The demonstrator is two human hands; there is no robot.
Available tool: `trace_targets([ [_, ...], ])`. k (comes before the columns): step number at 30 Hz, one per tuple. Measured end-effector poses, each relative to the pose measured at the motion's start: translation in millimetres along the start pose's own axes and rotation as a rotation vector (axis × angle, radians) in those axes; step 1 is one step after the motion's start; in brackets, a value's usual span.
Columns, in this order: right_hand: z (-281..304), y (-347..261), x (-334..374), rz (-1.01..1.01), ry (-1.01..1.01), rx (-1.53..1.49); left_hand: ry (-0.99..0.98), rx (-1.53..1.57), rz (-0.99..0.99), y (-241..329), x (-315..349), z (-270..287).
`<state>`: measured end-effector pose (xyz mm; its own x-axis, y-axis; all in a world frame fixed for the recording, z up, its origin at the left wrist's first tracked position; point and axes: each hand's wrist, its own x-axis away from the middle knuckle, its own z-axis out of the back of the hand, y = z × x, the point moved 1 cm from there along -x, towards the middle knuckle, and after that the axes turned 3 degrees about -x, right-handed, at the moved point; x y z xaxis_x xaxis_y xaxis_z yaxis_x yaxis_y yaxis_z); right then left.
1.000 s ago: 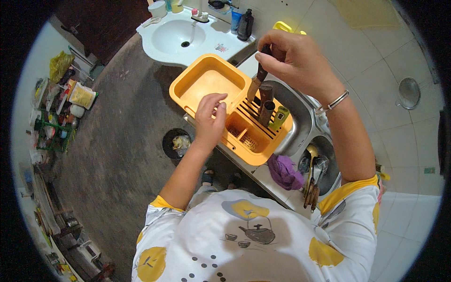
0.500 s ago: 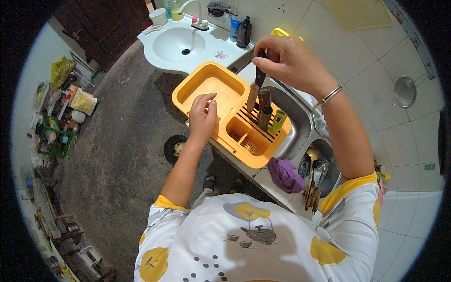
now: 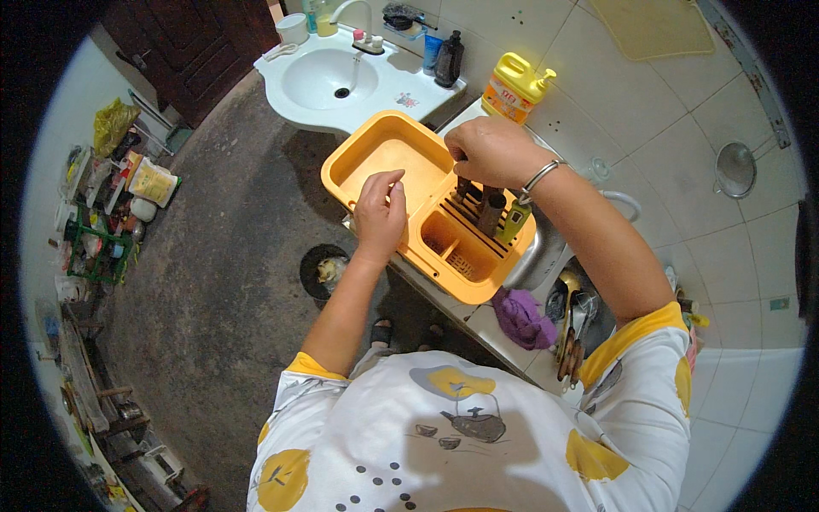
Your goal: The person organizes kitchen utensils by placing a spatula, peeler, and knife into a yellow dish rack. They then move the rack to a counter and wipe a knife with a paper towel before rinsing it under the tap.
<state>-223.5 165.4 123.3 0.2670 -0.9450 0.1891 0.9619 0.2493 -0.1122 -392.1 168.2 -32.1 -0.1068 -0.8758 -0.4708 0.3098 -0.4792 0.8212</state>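
An orange knife and utensil holder [image 3: 409, 264] sits across the counter edge, with a shallow tray on its left side, a slotted rack and divided baskets. My right hand [image 3: 501, 154] is closed on the dark handle of a knife [image 3: 461, 183] over the far end of the rack. Its blade is hidden, seemingly down in a slot. Beside it, brown handles [image 3: 491, 212] and a green-handled tool [image 3: 514, 221] stand upright in the slots. My left hand [image 3: 381, 212] rests at the tray's near rim, fingers loosely curled and apart, holding nothing.
A metal sink [image 3: 537, 264] lies behind the holder, with ladles and other utensils [image 3: 573, 328] in its near bowl. A purple cloth [image 3: 522, 319] lies on the counter edge. A yellow jug [image 3: 512, 90] stands by the wall, and a white washbasin [image 3: 328, 81] is at the far left.
My right hand has moved down with the knife, from above the rack into its slots. The yellow jug now shows behind the hand. My left hand has barely moved.
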Motion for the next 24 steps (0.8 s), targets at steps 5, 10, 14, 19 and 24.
trace_targets([
  [5, -7, -15, -13, 0.063, -0.056, 0.228, 0.012, 0.005, -0.015, -4, 1, 0],
  [10, -10, -3, -16, 0.002, -0.088, 0.215, -0.002, 0.013, -0.012, -1, 0, 0],
  [14, -16, 5, -14, -0.027, -0.014, 0.169, -0.003, 0.020, -0.047, 0, 0, -1],
  [19, -4, 0, -9, -0.079, 0.029, 0.099, -0.021, 0.019, -0.053, 0, 1, 1],
  [24, -8, -6, -10, -0.067, 0.095, 0.042, -0.045, 0.014, -0.052, -1, 0, 2],
])
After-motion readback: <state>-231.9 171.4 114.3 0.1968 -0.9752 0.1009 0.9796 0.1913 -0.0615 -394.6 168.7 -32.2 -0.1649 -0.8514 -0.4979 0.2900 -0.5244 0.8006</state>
